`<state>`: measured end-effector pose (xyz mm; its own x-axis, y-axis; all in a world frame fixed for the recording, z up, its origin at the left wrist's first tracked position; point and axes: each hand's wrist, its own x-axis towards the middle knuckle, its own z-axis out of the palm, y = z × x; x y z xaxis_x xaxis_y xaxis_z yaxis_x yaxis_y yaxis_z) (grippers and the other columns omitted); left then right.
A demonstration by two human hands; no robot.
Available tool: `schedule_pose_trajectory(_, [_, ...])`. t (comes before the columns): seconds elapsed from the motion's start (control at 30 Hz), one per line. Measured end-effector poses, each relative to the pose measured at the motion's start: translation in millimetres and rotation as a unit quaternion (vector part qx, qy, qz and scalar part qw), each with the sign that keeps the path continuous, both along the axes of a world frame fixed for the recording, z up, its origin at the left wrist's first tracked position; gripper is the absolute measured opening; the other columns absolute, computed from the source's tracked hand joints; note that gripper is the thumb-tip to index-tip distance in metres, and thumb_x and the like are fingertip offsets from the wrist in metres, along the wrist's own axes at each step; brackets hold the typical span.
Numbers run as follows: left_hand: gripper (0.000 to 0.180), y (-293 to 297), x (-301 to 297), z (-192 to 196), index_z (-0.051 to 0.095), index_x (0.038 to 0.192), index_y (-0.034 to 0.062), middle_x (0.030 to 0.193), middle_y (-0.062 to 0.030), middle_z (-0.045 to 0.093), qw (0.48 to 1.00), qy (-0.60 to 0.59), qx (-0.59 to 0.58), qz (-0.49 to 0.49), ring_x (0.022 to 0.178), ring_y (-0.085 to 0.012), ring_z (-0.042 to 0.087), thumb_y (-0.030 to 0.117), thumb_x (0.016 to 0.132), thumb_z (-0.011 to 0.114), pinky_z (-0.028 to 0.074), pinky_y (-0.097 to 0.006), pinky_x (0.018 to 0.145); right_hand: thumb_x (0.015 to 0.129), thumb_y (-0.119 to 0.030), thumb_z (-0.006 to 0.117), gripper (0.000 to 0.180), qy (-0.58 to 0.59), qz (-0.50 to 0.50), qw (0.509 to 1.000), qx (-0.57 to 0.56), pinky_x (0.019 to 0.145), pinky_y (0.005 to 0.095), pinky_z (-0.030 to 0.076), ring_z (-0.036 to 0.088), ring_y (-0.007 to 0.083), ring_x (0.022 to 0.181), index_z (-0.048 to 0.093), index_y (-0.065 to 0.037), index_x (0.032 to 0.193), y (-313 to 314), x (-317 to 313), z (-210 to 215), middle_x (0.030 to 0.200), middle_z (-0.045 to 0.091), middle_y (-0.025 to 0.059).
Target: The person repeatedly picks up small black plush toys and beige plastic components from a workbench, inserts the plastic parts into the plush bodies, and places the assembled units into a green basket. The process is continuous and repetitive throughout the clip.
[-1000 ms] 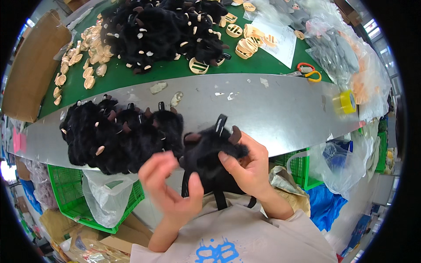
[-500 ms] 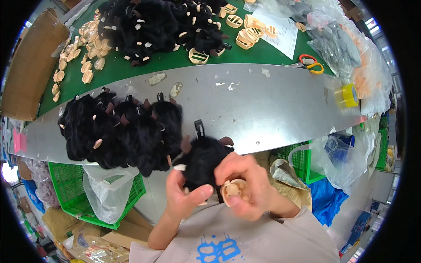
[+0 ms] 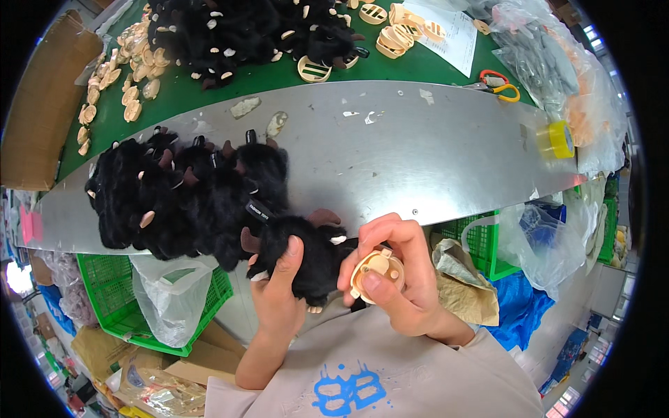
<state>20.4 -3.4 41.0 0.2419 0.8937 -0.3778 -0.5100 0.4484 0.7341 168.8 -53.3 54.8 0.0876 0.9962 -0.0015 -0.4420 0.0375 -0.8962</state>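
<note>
My left hand (image 3: 279, 296) is closed round a black plush toy (image 3: 301, 252) with brown horn-like pieces, a black tag loop and small cream parts. Beside it, my right hand (image 3: 404, 279) grips a round cream plastic case part (image 3: 382, 270), thumb pressed on its inner face. The case part sits against the toy's right side; whether the two are joined is hidden by my fingers. Just left of my hands, a row of similar black plush toys (image 3: 198, 195) lies on the metal tabletop.
Beyond the metal tabletop (image 3: 376, 153), a green surface (image 3: 272, 94) bears more black plush toys (image 3: 230, 35), loose cream parts (image 3: 132, 109) and slotted cream cases (image 3: 397, 40). Scissors (image 3: 503, 87) and yellow tape (image 3: 559, 139) lie at right. Green crates (image 3: 111, 306) stand below the table edge.
The held toy has swung left and tilted, its tag now pointing up-left. My right hand has turned, so the case part's inner face shows more fully.
</note>
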Motion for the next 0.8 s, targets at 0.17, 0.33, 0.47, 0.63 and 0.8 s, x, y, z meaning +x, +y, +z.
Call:
schedule_pose_trajectory(0.17, [0.037,-0.6,-2.7,0.0,0.048,0.130,0.0013,0.117,-0.0162,0.063,1.000,0.010,0.025,-0.012,0.105,-0.0234,0.063,0.016,0.097,0.059,0.054,-0.036,0.090,0.097,-0.005,0.055,0.017,-0.023,0.033,0.998,-0.056,0.063,0.0239,0.053,0.064,0.0127,0.079,0.054,0.000,0.112,0.3,4.4,3.0,0.112,0.051,0.0119])
schedule_pose_trajectory(0.33, [0.036,-4.2,-3.9,-1.1,0.048,0.130,0.0022,0.117,-0.0154,0.063,1.000,0.018,0.016,0.019,0.102,-0.0237,0.065,0.015,0.097,0.058,0.054,-0.037,0.090,0.092,-0.002,0.058,0.033,-0.311,0.045,0.948,0.053,0.070,0.0242,0.049,0.056,0.0126,0.084,0.055,0.004,0.125,6.5,16.0,2.8,0.111,0.055,0.0127])
schedule_pose_trajectory(0.47, [0.037,-3.6,-1.0,0.4,0.045,0.132,0.0033,0.118,-0.0159,0.063,1.000,0.007,0.004,0.020,0.102,-0.0243,0.065,0.014,0.099,0.056,0.054,-0.036,0.090,0.090,-0.002,0.064,0.034,-0.041,-0.064,0.997,-0.024,0.074,0.0235,0.049,0.056,0.0114,0.087,0.055,0.004,0.123,-4.4,-9.5,2.5,0.109,0.059,0.0115])
schedule_pose_trajectory(0.63, [0.025,-4.5,2.8,4.3,0.066,0.108,-0.0046,0.110,-0.0137,0.068,0.998,0.041,0.024,0.038,0.096,-0.0183,0.066,0.016,0.098,0.059,0.052,-0.030,0.087,0.091,-0.005,0.068,0.027,-0.128,-0.005,0.991,-0.027,0.071,0.0220,0.050,0.064,0.0078,0.084,0.059,0.000,0.116,1.3,-3.2,2.1,0.096,0.069,0.0064])
schedule_pose_trajectory(0.8, [0.024,-10.2,5.5,1.6,0.068,0.106,-0.0036,0.107,-0.0112,0.070,0.992,0.114,0.041,0.048,0.092,-0.0149,0.064,0.017,0.098,0.060,0.049,-0.026,0.085,0.091,-0.007,0.068,0.023,-0.157,-0.009,0.985,-0.071,0.067,0.0222,0.050,0.064,0.0077,0.078,0.062,-0.003,0.113,7.4,-10.2,1.4,0.094,0.069,0.0059])
